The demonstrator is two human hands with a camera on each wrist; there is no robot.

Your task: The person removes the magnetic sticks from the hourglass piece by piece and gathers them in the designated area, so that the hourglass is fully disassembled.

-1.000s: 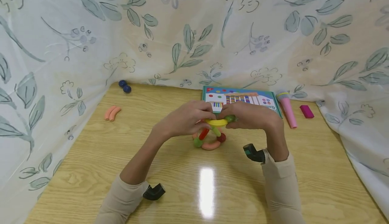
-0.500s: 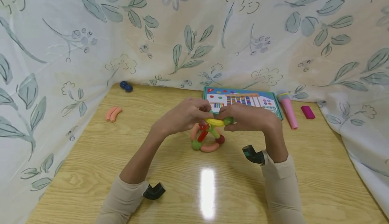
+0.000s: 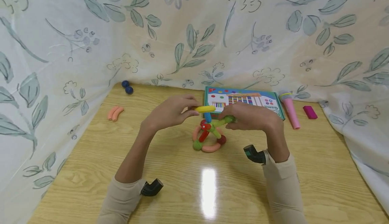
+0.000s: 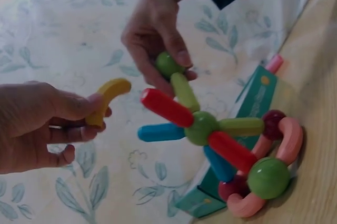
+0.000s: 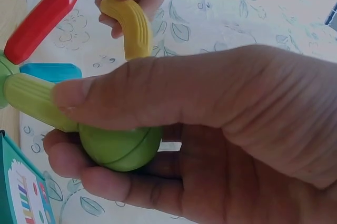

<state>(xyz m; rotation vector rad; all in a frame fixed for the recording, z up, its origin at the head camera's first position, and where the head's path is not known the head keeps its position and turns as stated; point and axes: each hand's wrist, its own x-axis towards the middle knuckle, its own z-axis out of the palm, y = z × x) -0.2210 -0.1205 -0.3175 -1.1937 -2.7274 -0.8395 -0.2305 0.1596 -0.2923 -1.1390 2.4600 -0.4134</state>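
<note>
My left hand (image 3: 171,112) pinches a yellow curved stick (image 4: 113,95) by one end, its other end free in the air. Opposite, my right hand (image 3: 250,116) grips a green ball (image 5: 121,148) between thumb and fingers. That ball sits on the end of a light green rod (image 4: 184,91), which joins the central green ball (image 4: 201,128) of a built figure. Red (image 4: 166,105) and blue rods (image 4: 160,132) also stick out from this centre. Below, rods lead down to a ring of salmon curved sticks (image 3: 211,148), a green ball (image 3: 197,145) and dark red balls (image 3: 222,139).
Behind the figure lies a printed game box (image 3: 243,97). To its right are a pink toy microphone (image 3: 290,111) and a magenta block (image 3: 310,112). Two salmon curved sticks (image 3: 115,113) and two dark blue balls (image 3: 129,90) lie at the left.
My left hand has drawn the yellow curved stick up and left, away from the green ball in my right hand. The light green and blue rods now show; the right hand has barely moved.
</note>
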